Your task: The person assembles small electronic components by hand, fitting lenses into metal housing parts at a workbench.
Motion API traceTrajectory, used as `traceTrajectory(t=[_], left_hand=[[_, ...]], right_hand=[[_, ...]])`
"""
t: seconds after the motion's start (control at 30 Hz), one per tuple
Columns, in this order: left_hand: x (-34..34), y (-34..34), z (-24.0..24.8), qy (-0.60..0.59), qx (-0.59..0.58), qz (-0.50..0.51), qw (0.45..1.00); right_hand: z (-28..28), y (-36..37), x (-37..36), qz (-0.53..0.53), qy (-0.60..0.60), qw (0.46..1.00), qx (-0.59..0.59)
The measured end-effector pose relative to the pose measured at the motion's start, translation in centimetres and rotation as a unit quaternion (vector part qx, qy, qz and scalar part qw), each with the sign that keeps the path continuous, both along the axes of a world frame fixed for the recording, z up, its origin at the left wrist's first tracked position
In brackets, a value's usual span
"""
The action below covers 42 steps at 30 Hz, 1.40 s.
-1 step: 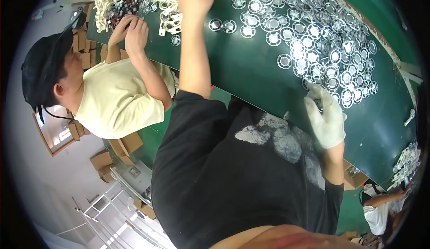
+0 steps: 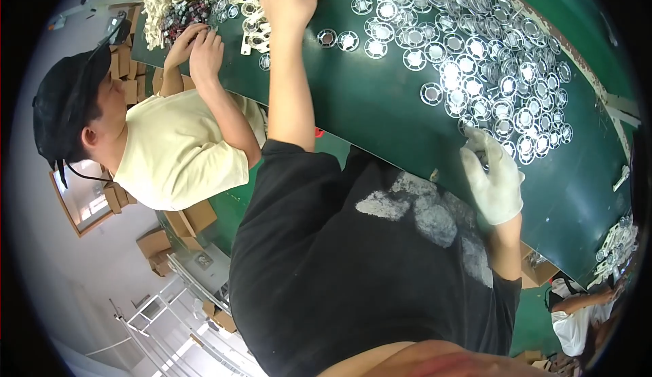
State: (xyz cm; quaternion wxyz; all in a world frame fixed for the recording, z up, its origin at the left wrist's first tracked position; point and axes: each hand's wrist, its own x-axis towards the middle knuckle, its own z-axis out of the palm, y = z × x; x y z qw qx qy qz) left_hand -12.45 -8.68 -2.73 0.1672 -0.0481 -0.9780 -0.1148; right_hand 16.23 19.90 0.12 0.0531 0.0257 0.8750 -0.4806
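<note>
My bare left hand point(image 2: 291, 2) reaches to the far edge of the picture, over cream plastic parts with ring-shaped ends point(image 2: 255, 25). Its thumb stands apart from the fingers, and no held thing shows; the fingertips are partly cut off. My right hand point(image 2: 498, 185), in a white glove, is at the near edge of a big heap of clear, wheel-like plastic discs point(image 2: 475, 65). Its fingers and thumb curl around one disc point(image 2: 483, 158), mostly hidden by the glove. Two loose discs point(image 2: 348, 40) lie between the heap and my left forearm.
A co-worker in a black cap point(image 2: 71, 105) sits at left, both hands point(image 2: 204, 50) by small dark red parts point(image 2: 187, 14). The green table point(image 2: 380, 105) curves around me. More pale parts point(image 2: 617, 244) lie at far right near another person point(image 2: 574, 319). Cardboard boxes point(image 2: 190, 224) stand behind.
My left hand has shifted slightly left and nearer, its thumb and fingers spreading apart. My right hand has hardly moved.
</note>
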Motion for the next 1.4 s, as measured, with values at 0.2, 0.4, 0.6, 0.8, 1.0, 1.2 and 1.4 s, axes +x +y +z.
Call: traceTrajectory(t=[0.2,0.4,0.6,0.8,1.0,1.2,1.4], left_hand=[[-1.3,-5.5,-3.7,0.186,-0.042,-0.179,0.965],[0.1,-5.9,-2.1,0.142,0.224,-0.161,0.951],[7.6,2.7,1.6,0.287,0.23,-0.313,0.876],[19.3,11.3,0.3,0.105,0.282,-0.562,0.77],[18.7,9.8,-3.3,0.033,0.257,-0.447,0.856],[17.6,7.6,-4.9,-0.079,0.107,-0.319,0.938],[17.9,7.3,-3.3,-0.12,0.309,-0.382,0.863]], right_hand=[[-0.1,-0.5,-0.4,0.044,0.029,0.998,-0.017],[0.6,-0.8,-0.5,0.038,0.028,0.999,0.013],[0.4,-0.7,-1.4,0.04,-0.118,0.974,-0.187],[-2.0,-1.3,-0.9,-0.046,0.053,0.964,-0.257],[-1.7,-0.2,-1.0,-0.257,-0.007,0.843,-0.473],[1.0,2.1,-1.0,-0.167,-0.262,0.913,-0.265],[1.5,1.7,-2.3,-0.018,-0.329,0.935,-0.131]])
